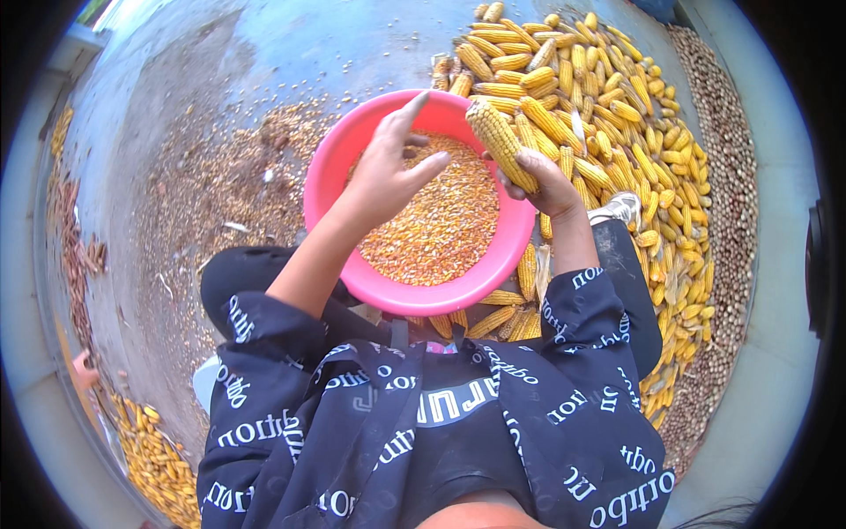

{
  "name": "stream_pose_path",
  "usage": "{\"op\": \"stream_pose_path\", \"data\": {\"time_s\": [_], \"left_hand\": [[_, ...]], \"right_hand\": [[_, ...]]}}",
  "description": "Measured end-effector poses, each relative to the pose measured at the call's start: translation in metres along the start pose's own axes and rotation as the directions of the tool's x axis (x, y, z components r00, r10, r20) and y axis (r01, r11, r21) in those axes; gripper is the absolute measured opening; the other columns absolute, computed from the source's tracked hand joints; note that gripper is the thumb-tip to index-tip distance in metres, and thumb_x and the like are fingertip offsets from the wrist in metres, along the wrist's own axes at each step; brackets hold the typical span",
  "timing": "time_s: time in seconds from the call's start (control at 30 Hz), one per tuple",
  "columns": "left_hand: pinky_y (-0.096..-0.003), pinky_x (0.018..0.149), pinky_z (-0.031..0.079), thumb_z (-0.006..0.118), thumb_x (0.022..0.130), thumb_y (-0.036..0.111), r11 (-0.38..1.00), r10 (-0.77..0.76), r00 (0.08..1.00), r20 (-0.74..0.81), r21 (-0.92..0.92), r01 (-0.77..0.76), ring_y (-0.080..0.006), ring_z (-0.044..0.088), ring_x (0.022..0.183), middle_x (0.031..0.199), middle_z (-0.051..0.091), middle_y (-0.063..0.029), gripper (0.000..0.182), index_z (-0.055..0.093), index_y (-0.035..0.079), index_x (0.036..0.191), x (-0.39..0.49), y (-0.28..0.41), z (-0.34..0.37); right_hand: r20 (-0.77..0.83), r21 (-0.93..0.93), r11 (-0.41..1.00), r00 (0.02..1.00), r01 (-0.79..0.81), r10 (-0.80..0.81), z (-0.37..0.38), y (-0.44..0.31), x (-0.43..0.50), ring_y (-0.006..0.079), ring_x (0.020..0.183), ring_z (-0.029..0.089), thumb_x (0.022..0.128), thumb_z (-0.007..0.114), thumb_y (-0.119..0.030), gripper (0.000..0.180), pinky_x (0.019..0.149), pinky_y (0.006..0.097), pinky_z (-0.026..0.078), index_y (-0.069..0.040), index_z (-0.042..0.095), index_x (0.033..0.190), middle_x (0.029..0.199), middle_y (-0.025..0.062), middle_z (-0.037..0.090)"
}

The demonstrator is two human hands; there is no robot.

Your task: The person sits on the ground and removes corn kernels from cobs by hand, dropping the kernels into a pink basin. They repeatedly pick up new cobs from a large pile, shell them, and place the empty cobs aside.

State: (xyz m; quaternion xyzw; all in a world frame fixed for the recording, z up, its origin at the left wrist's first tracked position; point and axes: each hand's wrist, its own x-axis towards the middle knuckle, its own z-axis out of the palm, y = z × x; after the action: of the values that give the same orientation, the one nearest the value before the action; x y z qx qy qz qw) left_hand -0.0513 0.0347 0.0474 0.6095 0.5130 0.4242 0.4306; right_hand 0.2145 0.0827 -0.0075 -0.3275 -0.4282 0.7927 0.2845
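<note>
A pink plastic basin [423, 303] stands between my legs, partly filled with loose yellow-orange corn kernels [433, 225]. Over its right rim, my right hand [545, 182] grips the lower end of an ear of corn [499, 142]; the ear tilts up to the left and its visible side is covered with kernels. My left hand [396, 162] hovers over the left part of the basin, fingers apart and holding nothing. The two hands do not touch. Husked ears of corn [615, 112] form a large heap beside and beyond the basin on the right.
Scattered kernels and chaff [218, 172] cover the concrete floor at left. Bare cobs [76, 264] lie along the left wall, with more corn ears [152, 463] at lower left. A long pile of small roundish pieces [724, 132] borders the right wall. Part of another person's hand [84, 370] shows at far left.
</note>
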Motion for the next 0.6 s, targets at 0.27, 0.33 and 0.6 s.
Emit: {"op": "stream_pose_path", "data": {"time_s": [0.27, 0.33, 0.6], "left_hand": [[-0.0261, 0.08, 0.052, 0.062, 0.096, 0.027, 0.818, -0.16, 0.942, 0.294, -0.495, 0.294, -0.0114, 0.06, 0.094, 0.104, 0.061, -0.0057, 0.039, 0.054, 0.006, 0.128, -0.012, -0.01, -0.01], [-0.0217, 0.067, 0.051, 0.057, 0.098, 0.038, 0.758, -0.285, 0.918, 0.276, -0.522, 0.392, -0.0073, 0.06, 0.072, 0.091, 0.063, -0.0035, 0.034, 0.058, 0.006, 0.11, -0.02, -0.007, -0.005], [-0.0245, 0.057, 0.049, 0.042, 0.104, 0.04, 0.847, -0.236, 0.896, 0.376, -0.372, 0.38, -0.0113, 0.059, 0.06, 0.073, 0.063, -0.0074, 0.041, 0.057, 0.003, 0.098, -0.068, 0.003, 0.02]], "right_hand": [[0.111, 0.221, 0.971, 0.987, 0.087, -0.113, 0.077, -0.011, -0.038, 0.0137, 0.061, 0.06, 0.089, 0.037, -0.075, 0.093, 0.05, 0.0222, 0.048, -0.001, 0.034, 0.145, 0.091, 0.0161, 0.065], [0.009, 0.326, 0.936, 0.99, 0.133, -0.144, 0.088, -0.012, -0.045, 0.0163, 0.065, 0.061, 0.083, 0.032, -0.083, 0.1, 0.053, 0.0243, 0.049, -0.002, 0.039, 0.142, 0.094, 0.0166, 0.066], [-0.335, 0.008, 0.995, 0.938, 0.098, -0.09, 0.136, 0.008, -0.048, 0.0124, 0.069, 0.062, 0.1, 0.05, -0.041, 0.039, 0.057, 0.0247, 0.048, -0.005, 0.056, 0.112, 0.086, 0.0047, 0.066]]}}
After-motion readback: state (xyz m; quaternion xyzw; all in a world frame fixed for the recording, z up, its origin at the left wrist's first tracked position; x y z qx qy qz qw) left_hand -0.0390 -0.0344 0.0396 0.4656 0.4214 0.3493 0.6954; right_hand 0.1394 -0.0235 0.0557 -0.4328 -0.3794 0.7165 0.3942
